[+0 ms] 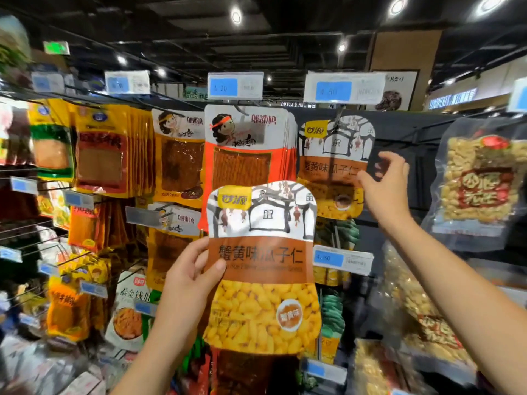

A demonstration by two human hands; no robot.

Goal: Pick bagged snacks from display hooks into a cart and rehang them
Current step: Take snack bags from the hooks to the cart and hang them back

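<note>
Orange-banded seed bag (261, 269) pinched in left hand (185, 280), off-hook; right hand (385, 186) spread, touching hung bag (333, 163). Cart unseen.

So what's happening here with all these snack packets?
A person stands at a shop display of hanging snacks. Their left hand grips a yellow-and-brown snack bag by its left edge, held up in front of the racks. Their right hand reaches to a matching bag still on its hook, fingers at its right edge. No cart is in view.
</note>
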